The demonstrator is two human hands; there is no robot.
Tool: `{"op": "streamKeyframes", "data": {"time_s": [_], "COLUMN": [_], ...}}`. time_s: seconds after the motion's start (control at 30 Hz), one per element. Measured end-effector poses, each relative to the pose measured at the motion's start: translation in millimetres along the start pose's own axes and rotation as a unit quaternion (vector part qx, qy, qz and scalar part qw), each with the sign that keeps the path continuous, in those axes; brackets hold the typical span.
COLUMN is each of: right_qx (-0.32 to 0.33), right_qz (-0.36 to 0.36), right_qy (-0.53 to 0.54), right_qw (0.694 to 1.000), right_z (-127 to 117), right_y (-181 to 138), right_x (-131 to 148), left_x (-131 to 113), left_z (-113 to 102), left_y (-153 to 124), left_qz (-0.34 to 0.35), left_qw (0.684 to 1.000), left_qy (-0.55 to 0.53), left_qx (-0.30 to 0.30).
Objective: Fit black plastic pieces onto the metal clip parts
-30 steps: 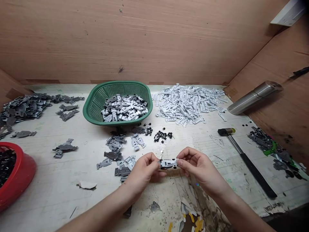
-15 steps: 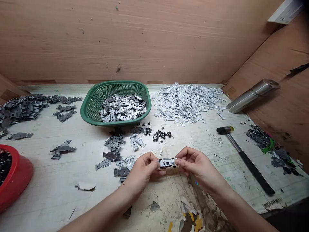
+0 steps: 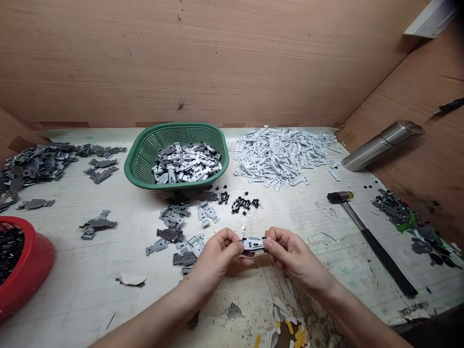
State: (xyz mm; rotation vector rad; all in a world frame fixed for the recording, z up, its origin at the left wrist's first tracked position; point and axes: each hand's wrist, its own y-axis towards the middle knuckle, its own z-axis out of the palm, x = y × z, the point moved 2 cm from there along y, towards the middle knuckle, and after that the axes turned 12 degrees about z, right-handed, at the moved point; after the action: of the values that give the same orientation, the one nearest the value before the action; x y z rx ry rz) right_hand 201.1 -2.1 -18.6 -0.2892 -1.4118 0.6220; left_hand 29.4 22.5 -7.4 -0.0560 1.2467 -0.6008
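A small white-and-grey toy race car (image 3: 253, 244) is held level between my two hands, above the front middle of the table. My left hand (image 3: 222, 251) pinches its left end between thumb and fingers. My right hand (image 3: 286, 249) grips the right end in the same way, its fingertips covering the wheels there. Just beyond the car lie small black wheel pieces (image 3: 242, 204). Grey chassis pieces (image 3: 185, 259) are heaped beside my left hand.
A green basket (image 3: 131, 166) holds grey and white car parts. Behind are white car tops (image 3: 279, 157); grey parts (image 3: 39, 162) lie far left. A red container (image 3: 39, 263) stands left front. At right are a hammer (image 3: 377, 246), a metal cylinder (image 3: 380, 145) and scrap parts (image 3: 398, 212).
My right hand has shifted slightly left and closed over the car's right end, hiding wheels that showed before. My left hand keeps its pinch. The view has shifted slightly.
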Motion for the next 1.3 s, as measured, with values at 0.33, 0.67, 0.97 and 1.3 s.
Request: {"op": "streamKeyframes", "data": {"time_s": [0.33,0.67,0.97,1.3], "right_qx": [0.0,-0.175,-0.223,-0.173], "right_qz": [-0.213,-0.194,-0.145,-0.247], "right_qy": [-0.036,-0.451,-0.517,-0.475], "right_qw": [0.976,0.853,0.814,0.827], "right_z": [41.6,12.2,14.5,1.2], "right_y": [78.0,79.3,76.3,25.5], "right_x": [138.9,95.7,43.9,47.4], "left_x": [-38.3,-12.1,-7.7,-11.5], "left_z": [-37.7,-16.3,-13.3,-17.9], "left_y": [12.4,5.6,12.4,8.9], "left_qz": [0.259,0.258,0.263,0.092], "left_qw": [0.679,0.599,0.646,0.964], "left_qy": [0.675,0.758,0.717,0.247], "left_qx": [-0.13,-0.008,0.012,0.022]}}
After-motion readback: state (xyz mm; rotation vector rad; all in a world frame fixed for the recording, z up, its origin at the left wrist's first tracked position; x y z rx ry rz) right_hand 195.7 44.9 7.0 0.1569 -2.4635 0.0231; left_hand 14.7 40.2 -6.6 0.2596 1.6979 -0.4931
